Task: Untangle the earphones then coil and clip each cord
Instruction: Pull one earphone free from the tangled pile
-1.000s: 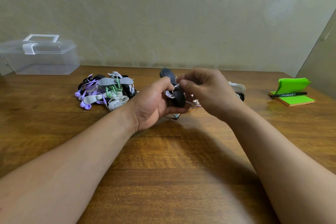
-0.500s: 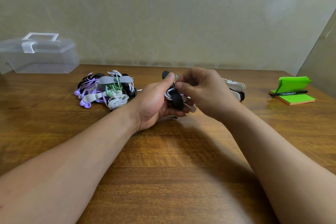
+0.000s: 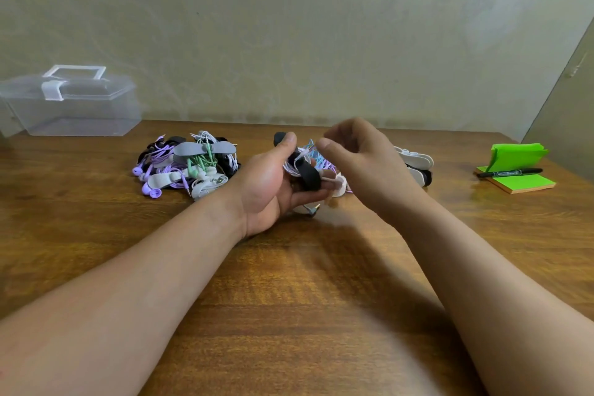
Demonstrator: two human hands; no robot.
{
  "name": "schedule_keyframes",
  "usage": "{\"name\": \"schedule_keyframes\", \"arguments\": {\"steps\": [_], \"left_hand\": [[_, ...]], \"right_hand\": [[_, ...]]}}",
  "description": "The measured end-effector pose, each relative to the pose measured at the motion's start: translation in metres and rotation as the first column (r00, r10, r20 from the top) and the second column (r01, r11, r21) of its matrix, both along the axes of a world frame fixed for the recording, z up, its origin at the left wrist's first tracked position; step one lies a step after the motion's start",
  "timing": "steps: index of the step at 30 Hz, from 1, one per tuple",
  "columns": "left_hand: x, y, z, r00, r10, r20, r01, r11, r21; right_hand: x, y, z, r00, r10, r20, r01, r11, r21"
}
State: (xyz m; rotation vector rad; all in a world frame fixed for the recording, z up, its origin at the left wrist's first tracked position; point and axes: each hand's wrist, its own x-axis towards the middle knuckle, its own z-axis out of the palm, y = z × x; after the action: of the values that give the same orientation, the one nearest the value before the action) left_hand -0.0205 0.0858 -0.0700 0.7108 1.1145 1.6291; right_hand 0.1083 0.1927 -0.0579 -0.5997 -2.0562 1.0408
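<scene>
Though near, clips (image 3: 414,159) behind right hand (image 3: 363,164).

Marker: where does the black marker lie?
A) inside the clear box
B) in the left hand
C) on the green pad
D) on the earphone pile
C: the marker lies across the green pad at the table's right side.

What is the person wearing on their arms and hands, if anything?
The left hand and right hand are bare: no gloves, rings, watch or bracelet show. The left forearm and right forearm are bare to the frame's edge, no sleeve in view. The right hand is motion-blurred, so fine detail there is uncertain.
</scene>
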Motion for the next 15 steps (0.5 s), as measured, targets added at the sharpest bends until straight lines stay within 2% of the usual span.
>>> {"name": "schedule_keyframes", "arguments": {"steps": [3,5,12,15], "left_hand": [[-0.005,0.000,0.002,0.996,0.022,0.085,-0.024,0.999,0.025],[-0.005,-0.001,0.004,0.994,0.017,0.106,-0.019,0.999,0.025],[-0.004,-0.003,0.010,0.994,0.051,0.095,-0.053,0.998,0.017],[-0.008,-0.007,0.013,1.000,0.016,0.000,-0.016,0.999,-0.051]], "right_hand": [[-0.004,-0.003,-0.006,0.990,-0.010,0.139,-0.026,0.968,0.252],[-0.009,-0.005,-0.011,0.984,-0.033,0.175,-0.029,0.940,0.341],[-0.008,-0.008,-0.013,0.985,-0.082,0.151,0.018,0.924,0.383],[-0.009,-0.006,-0.007,0.987,-0.112,0.112,0.066,0.933,0.353]]}}
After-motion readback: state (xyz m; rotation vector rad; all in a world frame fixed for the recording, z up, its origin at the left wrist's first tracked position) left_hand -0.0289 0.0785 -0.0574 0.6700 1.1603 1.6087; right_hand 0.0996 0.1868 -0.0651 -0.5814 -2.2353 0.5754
